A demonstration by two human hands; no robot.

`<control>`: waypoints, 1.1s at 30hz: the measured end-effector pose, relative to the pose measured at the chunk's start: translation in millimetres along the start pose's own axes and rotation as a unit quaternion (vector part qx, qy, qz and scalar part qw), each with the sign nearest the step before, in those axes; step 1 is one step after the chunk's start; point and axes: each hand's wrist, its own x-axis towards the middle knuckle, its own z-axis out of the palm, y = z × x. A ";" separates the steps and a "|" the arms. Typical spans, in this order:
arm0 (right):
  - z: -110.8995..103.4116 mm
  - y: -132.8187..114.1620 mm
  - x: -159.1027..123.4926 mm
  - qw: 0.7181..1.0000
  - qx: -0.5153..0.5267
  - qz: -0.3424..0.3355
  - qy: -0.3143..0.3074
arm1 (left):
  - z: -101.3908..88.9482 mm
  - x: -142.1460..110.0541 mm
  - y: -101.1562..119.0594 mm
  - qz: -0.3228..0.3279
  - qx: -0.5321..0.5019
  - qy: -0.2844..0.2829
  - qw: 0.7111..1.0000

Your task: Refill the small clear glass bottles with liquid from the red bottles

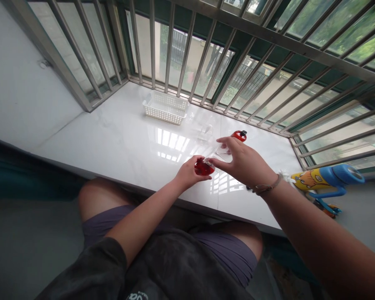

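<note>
My left hand [189,171] is closed around a small rounded red container [204,167] with a clear top, held just above the white table near its front edge. My right hand [242,160] reaches in from the right, its thumb at the container's clear top and its fingers apart from the thumb. Between them a clear, see-through piece [224,153] shows; whether the hand touches it I cannot make out. Just beyond the fingers stands a second red container [239,136] with a black cap, partly hidden by my right hand.
A white perforated basket [165,109] sits at the back by the barred window. Small clear items [206,130] lie on the glossy white table [118,137]. To the right is a yellow and blue bottle [325,179] with a blue handle, beside white tissue [286,177].
</note>
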 end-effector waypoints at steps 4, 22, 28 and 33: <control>-0.5 1.1 -1.3 1.000 0.001 -0.001 -0.001 | 0.3 0.6 0.4 -0.001 0.001 0.003 1.000; 3.5 23.2 -10.2 0.995 0.083 0.057 0.018 | 1.3 2.2 -1.5 0.006 0.018 0.015 1.000; 40.2 50.7 -32.6 0.934 0.297 0.185 0.076 | -2.7 4.7 3.6 -0.004 0.014 0.011 1.000; 90.6 64.7 -50.1 0.782 0.561 0.233 0.138 | -15.9 8.3 9.8 -0.033 -0.057 0.009 0.998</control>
